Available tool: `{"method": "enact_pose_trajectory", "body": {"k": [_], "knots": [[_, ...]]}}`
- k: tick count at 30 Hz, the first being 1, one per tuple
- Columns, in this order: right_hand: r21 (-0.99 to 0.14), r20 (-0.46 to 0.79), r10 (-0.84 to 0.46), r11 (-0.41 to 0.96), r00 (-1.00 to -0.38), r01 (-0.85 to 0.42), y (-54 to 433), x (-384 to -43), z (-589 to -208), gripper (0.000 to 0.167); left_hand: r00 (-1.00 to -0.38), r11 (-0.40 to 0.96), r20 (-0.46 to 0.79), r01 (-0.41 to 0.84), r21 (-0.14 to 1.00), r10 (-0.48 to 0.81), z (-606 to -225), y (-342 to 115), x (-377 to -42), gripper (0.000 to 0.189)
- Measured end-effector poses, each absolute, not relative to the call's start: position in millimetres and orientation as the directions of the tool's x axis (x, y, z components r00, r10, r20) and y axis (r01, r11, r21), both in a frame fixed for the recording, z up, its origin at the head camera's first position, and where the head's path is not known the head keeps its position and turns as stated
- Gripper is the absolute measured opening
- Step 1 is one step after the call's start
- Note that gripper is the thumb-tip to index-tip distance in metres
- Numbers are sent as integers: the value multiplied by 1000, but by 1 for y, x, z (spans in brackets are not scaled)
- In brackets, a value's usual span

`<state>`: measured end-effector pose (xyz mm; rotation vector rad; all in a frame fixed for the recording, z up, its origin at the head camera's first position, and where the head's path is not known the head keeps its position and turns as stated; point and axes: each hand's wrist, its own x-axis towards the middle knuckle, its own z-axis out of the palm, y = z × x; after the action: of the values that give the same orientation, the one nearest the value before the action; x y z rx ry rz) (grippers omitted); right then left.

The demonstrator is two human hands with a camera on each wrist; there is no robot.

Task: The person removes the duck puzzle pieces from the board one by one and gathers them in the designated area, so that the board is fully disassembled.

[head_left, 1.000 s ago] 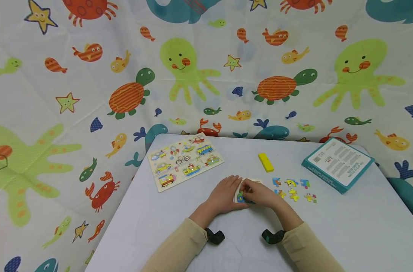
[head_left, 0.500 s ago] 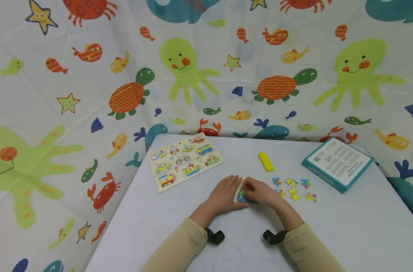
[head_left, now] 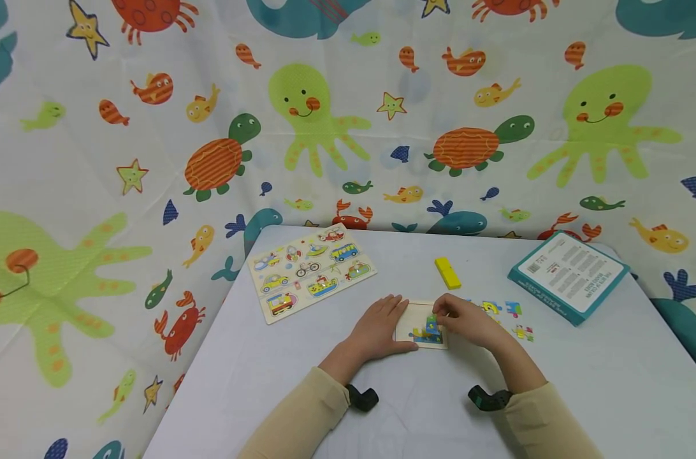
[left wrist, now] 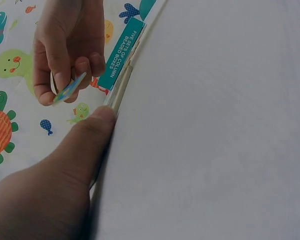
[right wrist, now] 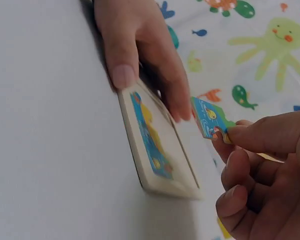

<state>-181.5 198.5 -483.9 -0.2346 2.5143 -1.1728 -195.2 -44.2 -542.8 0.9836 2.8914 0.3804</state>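
Puzzle piece (right wrist: 208,120), one, in right grip (head_left: 465,320), one tray (head_left: 418,312), left grip (head_left: 380,326) touching

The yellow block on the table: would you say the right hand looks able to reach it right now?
Likely yes: nothing visible stands between the right hand and the yellow block, though that hand pinches a jigsaw piece, probably to be set down first.

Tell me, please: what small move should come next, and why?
Probably the right hand should lower its pinched piece toward the bare part of the puzzle tray and test the fit beside the placed pieces: the piece is clear of the tray, much of the tray is bare, and the left hand rests at its edge. I cannot tell which slot.
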Motion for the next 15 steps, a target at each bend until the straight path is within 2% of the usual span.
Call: {"method": "enact_pose_trajectory", "body": {"k": [15], "knots": [[-764,-259,-292,645,-921,10,254,-164,-486,15,-793,762,11,590,269,610,-543,-45,-195,99]]}}
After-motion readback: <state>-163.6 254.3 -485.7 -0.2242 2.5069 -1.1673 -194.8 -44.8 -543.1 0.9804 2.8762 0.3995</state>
